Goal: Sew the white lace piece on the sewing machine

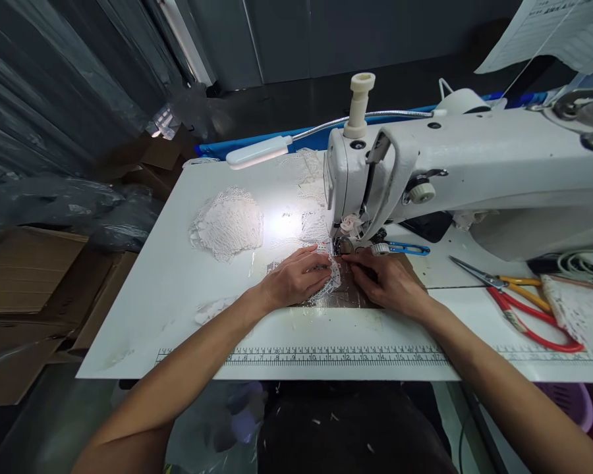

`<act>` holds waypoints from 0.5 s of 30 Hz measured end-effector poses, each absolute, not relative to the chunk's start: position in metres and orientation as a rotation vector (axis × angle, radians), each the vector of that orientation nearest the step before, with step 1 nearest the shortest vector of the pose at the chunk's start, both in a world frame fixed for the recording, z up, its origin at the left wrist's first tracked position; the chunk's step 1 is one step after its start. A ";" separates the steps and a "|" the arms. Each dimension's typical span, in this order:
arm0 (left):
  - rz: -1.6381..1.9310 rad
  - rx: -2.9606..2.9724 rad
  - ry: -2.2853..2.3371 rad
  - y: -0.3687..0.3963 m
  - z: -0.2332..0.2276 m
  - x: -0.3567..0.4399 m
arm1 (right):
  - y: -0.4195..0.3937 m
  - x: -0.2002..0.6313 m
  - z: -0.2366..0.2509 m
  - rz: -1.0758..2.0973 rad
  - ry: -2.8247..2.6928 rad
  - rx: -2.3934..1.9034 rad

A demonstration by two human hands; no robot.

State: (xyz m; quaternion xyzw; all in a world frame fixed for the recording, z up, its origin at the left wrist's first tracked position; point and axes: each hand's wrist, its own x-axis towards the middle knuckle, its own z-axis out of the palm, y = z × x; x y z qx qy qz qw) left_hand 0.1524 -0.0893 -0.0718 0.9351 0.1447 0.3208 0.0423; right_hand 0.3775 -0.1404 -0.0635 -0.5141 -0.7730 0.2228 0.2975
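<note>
A white sewing machine (454, 171) stands on a white table (178, 309). A small piece of white lace (332, 282) lies flat under the needle area. My left hand (296, 280) presses down on the lace from the left, fingers pointing at the presser foot. My right hand (388, 282) rests flat on the right side of the lace, fingertips close to the needle. Neither hand lifts anything.
A pile of white lace pieces (228, 222) lies left of the machine under a gooseneck lamp (259, 151). Blue thread snips (408, 249) and red and yellow scissors (524, 303) sit to the right. A printed ruler (326, 357) runs along the table's front edge. Cardboard boxes (24, 276) stand at left.
</note>
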 end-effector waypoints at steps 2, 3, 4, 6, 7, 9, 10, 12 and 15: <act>0.983 2.863 0.447 -0.090 -0.072 0.152 | -0.140 0.378 -0.065 0.561 -2.080 -1.354; 0.982 2.864 0.438 -0.090 -0.072 0.152 | -0.140 0.379 -0.066 0.547 -2.105 -1.337; 0.982 2.865 0.429 -0.090 -0.073 0.152 | -0.140 0.379 -0.068 0.532 -2.137 -1.320; 0.975 2.871 0.418 -0.090 -0.074 0.152 | -0.140 0.380 -0.072 0.496 -2.206 -1.300; 0.967 2.876 0.418 -0.089 -0.074 0.152 | -0.140 0.380 -0.074 0.479 -2.236 -1.302; 0.956 2.881 0.423 -0.089 -0.074 0.153 | -0.141 0.379 -0.077 0.452 -2.266 -1.318; 0.955 2.882 0.424 -0.089 -0.074 0.153 | -0.141 0.379 -0.077 0.450 -2.268 -1.320; 0.959 2.879 0.424 -0.089 -0.074 0.153 | -0.141 0.380 -0.076 0.461 -2.248 -1.305; 0.956 2.871 0.431 -0.089 -0.075 0.153 | -0.140 0.383 -0.072 0.483 -2.198 -1.265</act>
